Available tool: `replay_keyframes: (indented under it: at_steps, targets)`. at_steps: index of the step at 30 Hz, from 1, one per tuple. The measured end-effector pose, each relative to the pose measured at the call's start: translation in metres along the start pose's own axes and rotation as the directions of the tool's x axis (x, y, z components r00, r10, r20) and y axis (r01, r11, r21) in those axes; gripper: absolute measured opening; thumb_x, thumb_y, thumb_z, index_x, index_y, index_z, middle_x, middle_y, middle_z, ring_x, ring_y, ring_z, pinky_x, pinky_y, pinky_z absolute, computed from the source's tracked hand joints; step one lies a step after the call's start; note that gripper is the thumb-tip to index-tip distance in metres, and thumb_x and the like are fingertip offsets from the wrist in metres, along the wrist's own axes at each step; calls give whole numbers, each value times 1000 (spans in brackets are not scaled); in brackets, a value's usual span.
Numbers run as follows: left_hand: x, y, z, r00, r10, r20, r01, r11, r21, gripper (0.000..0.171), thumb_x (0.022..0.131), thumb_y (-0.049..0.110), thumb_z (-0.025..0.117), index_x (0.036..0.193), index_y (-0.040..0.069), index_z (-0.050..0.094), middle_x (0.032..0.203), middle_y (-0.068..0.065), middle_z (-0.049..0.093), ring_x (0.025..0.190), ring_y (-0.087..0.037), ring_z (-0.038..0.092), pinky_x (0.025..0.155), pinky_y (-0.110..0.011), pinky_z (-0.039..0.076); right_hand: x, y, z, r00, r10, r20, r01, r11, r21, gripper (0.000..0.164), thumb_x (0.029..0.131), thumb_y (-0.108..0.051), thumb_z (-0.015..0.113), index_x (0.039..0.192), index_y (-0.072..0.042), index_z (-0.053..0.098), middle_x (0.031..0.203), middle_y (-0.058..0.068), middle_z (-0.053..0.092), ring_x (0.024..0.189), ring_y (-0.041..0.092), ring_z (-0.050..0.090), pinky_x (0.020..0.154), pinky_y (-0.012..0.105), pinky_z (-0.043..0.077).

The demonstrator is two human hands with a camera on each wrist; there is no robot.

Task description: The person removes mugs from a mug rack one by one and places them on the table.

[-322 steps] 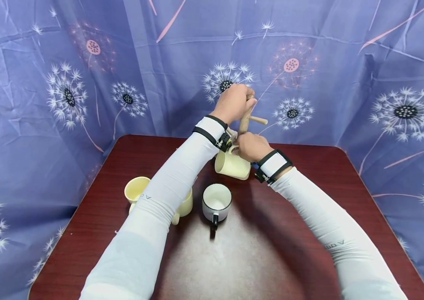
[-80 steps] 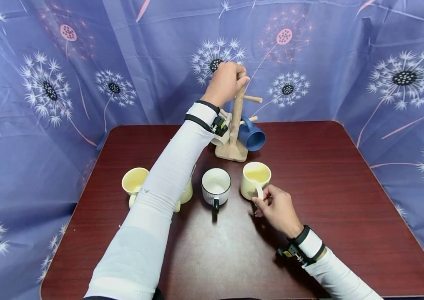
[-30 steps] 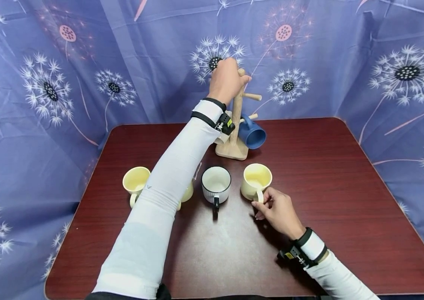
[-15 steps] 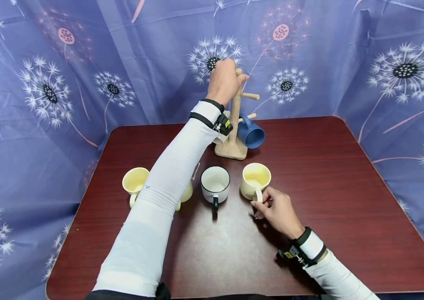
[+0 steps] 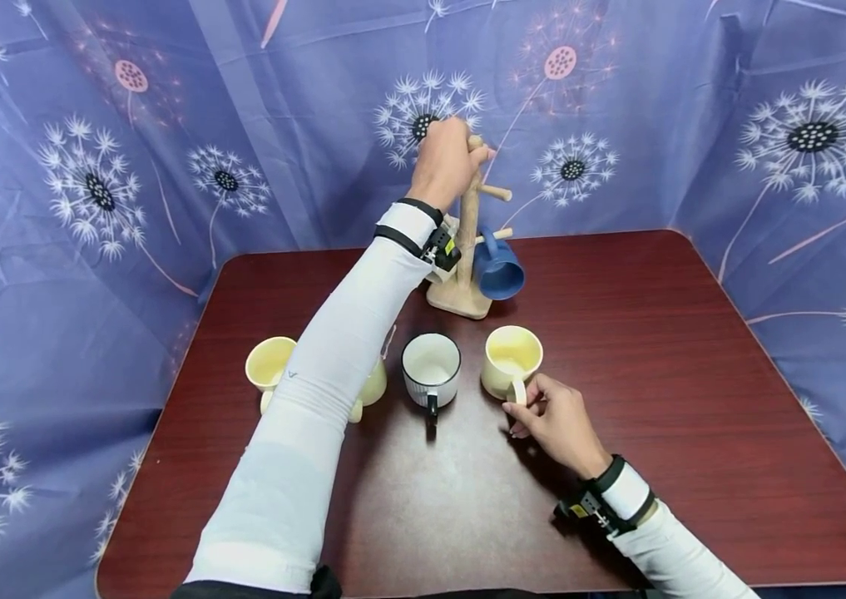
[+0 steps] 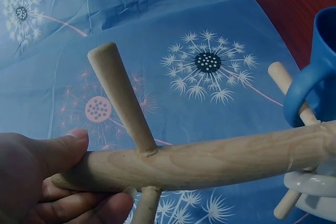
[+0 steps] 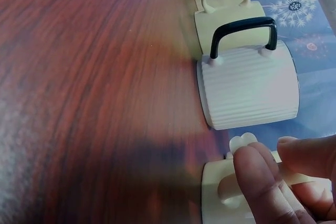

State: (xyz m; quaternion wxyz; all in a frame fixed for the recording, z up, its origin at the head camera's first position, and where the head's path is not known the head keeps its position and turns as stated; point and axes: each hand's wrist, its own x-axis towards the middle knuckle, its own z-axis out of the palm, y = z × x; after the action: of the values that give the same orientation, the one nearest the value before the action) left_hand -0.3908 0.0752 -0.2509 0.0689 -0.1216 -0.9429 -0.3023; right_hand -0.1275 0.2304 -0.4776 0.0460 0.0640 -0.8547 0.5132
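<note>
With a blue mug (image 5: 500,279) and white mug (image 6: 319,207) hung, the left fingers (image 6: 60,153) gripped the rack (image 5: 469,237) while the right fingers (image 7: 257,177) pinched a yellow mug (image 5: 501,378), one of four unhung mugs (image 5: 430,362).

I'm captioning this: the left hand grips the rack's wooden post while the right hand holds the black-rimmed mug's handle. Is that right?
No: the head view shows the right hand holding a yellow mug by its handle. The left hand does grip the wooden post.

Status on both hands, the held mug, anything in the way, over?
Left hand grips wooden mug tree near top. Right hand pinches pale-yellow mug by handle, upright on table. Possible obstacle: ribbed white mug alongside, apart.
</note>
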Motion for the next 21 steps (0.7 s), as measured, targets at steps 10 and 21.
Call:
replay_keyframes:
  at_steps: [10,21]
  targets:
    - [0,-3,-2,998,36,47,-36,999,1,28,103,38,64,99,11,69,92,-2,61,80,-15,58,67,-25,47,-2,2,1,1000,24,3,-24,1000,6,26,88,-2,81,82,-4,56,74,14,75,55,13,72,51,32,60]
    - [0,-7,-1,985,153,83,-153,988,-7,22,104,30,65,97,10,70,101,-4,70,87,-16,61,74,-25,47,-6,2,1,1000,24,-14,-24,999,24,27,88,-4,82,82,-4,56,73,12,74,54,13,72,49,34,59]
